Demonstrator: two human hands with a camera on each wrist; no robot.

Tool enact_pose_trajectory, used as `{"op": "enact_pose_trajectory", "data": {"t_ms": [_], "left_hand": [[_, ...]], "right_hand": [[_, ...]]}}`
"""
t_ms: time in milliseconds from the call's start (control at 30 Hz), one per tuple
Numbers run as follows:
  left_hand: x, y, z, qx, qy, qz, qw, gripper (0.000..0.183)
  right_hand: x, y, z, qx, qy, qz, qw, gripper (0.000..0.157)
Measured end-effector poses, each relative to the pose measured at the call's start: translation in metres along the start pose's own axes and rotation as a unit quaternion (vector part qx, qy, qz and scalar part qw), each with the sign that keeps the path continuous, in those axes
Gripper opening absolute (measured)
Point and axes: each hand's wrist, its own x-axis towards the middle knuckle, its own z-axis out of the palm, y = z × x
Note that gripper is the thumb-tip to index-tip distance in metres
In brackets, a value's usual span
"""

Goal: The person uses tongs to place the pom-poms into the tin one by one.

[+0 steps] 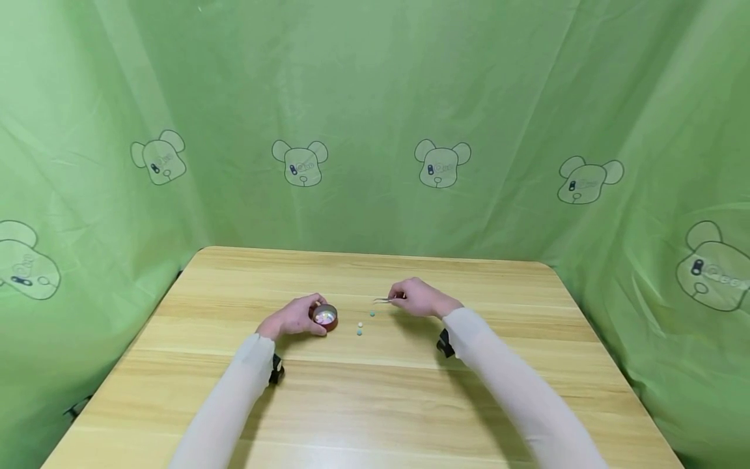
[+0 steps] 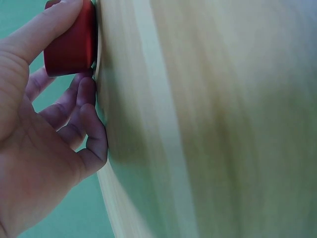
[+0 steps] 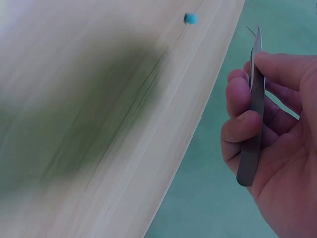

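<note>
My left hand [image 1: 295,316] grips a small round red tin [image 1: 332,325] with thumb and fingers on either side of its wall. The tin sits on the table, its top uncovered, with shiny pale, multicoloured contents showing. In the left wrist view the red wall of the tin [image 2: 72,44] shows under the thumb. Metal tweezers [image 3: 255,104] lie in my right hand [image 1: 418,298], pinched between thumb and fingers, their fine tips apart with nothing between them. Close to those tips, a teal bead [image 1: 372,314] rests on the table. A white bead [image 1: 360,324] and a blue bead [image 1: 359,333] lie nearer the tin.
The light wooden table [image 1: 363,404] extends around both hands, its far edge beyond them. Green curtains [image 1: 375,78] printed with bear heads hang behind and at both sides. Dark wrist cameras are strapped under both pale sleeves [image 1: 504,371].
</note>
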Motion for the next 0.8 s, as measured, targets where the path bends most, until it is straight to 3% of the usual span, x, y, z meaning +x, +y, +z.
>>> {"op": "enact_pose_trajectory", "data": {"t_ms": [267,800], "left_hand": [[-0.001,0.001,0.000,-0.003,0.000,-0.002,1.0000,0.053],[0.000,0.000,0.000,0.000,-0.001,0.003,1.0000,0.053]], "right_hand": [[-0.007,0.008,0.002,0.005,-0.007,0.025,1.000,0.015],[0.005,0.011,0.021,0.002,-0.016,0.016,1.000,0.012]]}}
